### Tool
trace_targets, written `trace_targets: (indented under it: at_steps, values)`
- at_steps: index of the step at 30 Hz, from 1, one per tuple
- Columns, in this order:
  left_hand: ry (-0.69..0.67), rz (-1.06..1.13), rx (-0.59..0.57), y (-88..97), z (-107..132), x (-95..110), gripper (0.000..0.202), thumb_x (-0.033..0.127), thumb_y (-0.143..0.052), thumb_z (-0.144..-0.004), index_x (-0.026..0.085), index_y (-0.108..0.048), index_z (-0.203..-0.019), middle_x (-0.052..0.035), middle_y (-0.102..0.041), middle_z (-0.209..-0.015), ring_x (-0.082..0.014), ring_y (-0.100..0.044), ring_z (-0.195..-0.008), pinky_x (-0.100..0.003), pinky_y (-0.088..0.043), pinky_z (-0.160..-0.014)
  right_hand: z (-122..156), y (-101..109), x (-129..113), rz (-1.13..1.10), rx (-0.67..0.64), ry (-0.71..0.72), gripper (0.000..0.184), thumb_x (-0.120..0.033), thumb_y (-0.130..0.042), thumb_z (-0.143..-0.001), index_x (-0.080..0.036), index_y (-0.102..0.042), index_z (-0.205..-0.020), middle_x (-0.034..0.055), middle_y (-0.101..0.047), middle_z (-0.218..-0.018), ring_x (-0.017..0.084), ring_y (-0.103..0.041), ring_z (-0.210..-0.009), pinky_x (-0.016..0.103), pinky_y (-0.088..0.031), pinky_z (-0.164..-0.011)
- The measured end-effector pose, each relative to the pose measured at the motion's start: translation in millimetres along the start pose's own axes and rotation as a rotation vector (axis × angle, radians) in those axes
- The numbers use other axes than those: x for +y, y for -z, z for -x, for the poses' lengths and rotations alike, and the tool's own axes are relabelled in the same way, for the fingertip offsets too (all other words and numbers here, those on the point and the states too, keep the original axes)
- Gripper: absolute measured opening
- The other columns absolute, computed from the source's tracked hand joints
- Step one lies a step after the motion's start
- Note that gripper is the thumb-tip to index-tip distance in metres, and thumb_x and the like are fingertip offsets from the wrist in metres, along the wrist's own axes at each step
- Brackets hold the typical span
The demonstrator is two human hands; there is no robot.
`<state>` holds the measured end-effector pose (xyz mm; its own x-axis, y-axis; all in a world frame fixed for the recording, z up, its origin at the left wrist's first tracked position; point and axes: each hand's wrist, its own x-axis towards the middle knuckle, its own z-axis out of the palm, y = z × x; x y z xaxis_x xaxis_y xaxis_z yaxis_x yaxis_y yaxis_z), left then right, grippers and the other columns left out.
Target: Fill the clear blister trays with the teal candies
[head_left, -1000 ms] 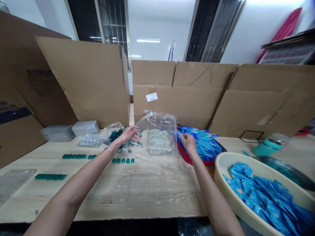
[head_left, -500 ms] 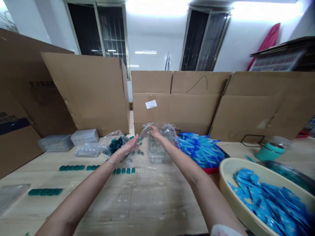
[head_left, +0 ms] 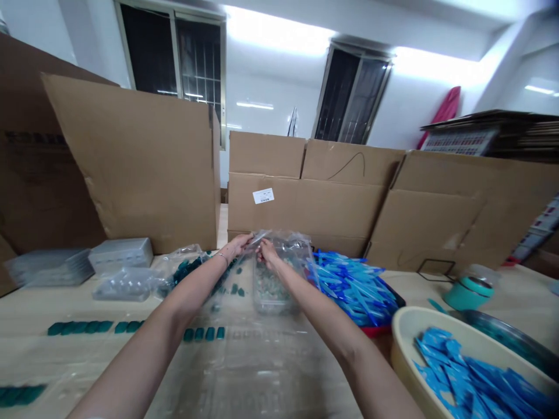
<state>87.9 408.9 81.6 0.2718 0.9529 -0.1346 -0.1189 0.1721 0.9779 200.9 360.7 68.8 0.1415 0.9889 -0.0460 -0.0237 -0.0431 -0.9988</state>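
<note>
Teal pieces: rows on the table, nearest you.
Clear tub: beyond them, pale pieces inside.
Your right hand: fingers narrow, pinching plastic film (near the tub's far end).
Your left hand: same film pinched, just beside.
Cardboard panel: upright behind.

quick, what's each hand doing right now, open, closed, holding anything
Left hand: closed, apparently pinching the clear plastic bag.
Right hand: closed, fingers curled, apparently pinching the same bag.
</note>
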Motion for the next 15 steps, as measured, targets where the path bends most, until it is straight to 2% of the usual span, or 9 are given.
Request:
trace_targets:
  at_steps: [3,6,10,13,15]
  values:
    - [-0.003,-0.037,0.055,0.2,-7.4,-3.2,0.023,0.034,-0.062,-0.079,0.012,-0.056,-0.073,0.0002,-0.056,-0.058,-0.0110,-0.053,-0.049,-0.025,-0.045,-0.050,-6.5,-1.5,-2.4,-0.072,-0.002,-0.022,0.019,-0.028,-0.039,-0.090,-0.018,-0.054,-0.097,-0.0064,-0.050,-0.050,0.005,-0.035,-0.033,0.014,-0.032,-0.035]
    - [-0.117,-0.053,0.155,-1.9,-11.5,-4.4,0.024,0.033,-0.067,-0.073,0.015,-0.053,-0.066,0.0017,-0.052,-0.052,-0.0099,-0.049,-0.046,-0.021,-0.039,-0.046,-13.8,-4.1,-5.8,-0.128,0.040,-0.023,0.017,-0.029,-0.043,-0.089,-0.017,-0.053,-0.082,-0.0068,-0.047,-0.048,0.004,-0.032,-0.032,0.014,-0.030,-0.033]
    - [-0.295,-0.070,0.272,-8.5,-12.1,-5.5,0.022,0.028,-0.065,-0.071,0.017,-0.048,-0.063,0.0015,-0.054,-0.058,-0.0100,-0.052,-0.056,-0.019,-0.038,-0.051,-22.5,-5.5,-10.9,-0.179,0.155,0.020,0.018,-0.030,-0.053,-0.084,-0.017,-0.051,-0.071,-0.0086,-0.041,-0.041,0.005,-0.030,-0.031,0.015,-0.027,-0.030]
    - [-0.381,-0.097,0.295,-10.9,-7.7,-6.2,0.017,0.022,-0.059,-0.073,0.018,-0.046,-0.063,0.0010,-0.054,-0.063,-0.0106,-0.052,-0.061,-0.020,-0.040,-0.055,-24.3,-5.4,-16.3,-0.200,0.205,0.062,0.020,-0.034,-0.062,-0.078,-0.017,-0.053,-0.070,-0.0094,-0.039,-0.038,0.005,-0.031,-0.031,0.016,-0.026,-0.029]
    - [-0.429,-0.124,0.295,-11.0,-2.4,-5.8,0.014,0.017,-0.057,-0.073,0.018,-0.047,-0.063,0.0020,-0.052,-0.063,-0.0103,-0.050,-0.062,-0.020,-0.040,-0.058,-22.8,-5.5,-20.7,-0.206,0.192,0.084,0.022,-0.035,-0.066,-0.074,-0.016,-0.056,-0.070,-0.0088,-0.041,-0.038,0.005,-0.032,-0.032,0.017,-0.026,-0.029]
